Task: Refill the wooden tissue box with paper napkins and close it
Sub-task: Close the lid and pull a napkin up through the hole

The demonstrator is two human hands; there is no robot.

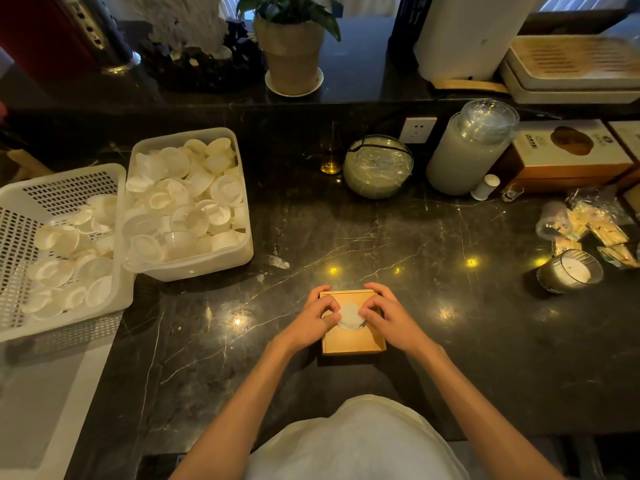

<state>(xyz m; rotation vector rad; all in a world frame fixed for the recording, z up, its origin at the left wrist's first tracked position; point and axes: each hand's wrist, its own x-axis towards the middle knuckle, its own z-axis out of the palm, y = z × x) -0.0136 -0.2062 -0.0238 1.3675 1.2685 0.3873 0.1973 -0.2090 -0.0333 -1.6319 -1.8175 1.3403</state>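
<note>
Wooden tissue box (353, 341), square and light tan, sits on the dark veined marble bench (450, 323) at lower centre of the frame, its lid on and a round opening in the top. A white paper napkin (350, 317) shows through that opening. The left hand (311, 322) rests on the left part of the lid with its fingertips (333, 317) bent in at the napkin's edge, touching it; the right hand (386, 317) lies over the right part of the lid, fingertips pinched together on the napkin's right side. Whether either grip actually clamps the paper or only presses on it cannot be told. Both bare forearms run down to a white garment (353, 441) at the bottom edge. At left of the frame a clear plastic tub (242, 251) and a white perforated basket (62, 188) stand side by side, touching, both heaped with small white cups. At right a ribbed glass candle holder (568, 271) stands well apart from the box. A potted plant (293, 57) stands on the ledge at upper centre.
</note>
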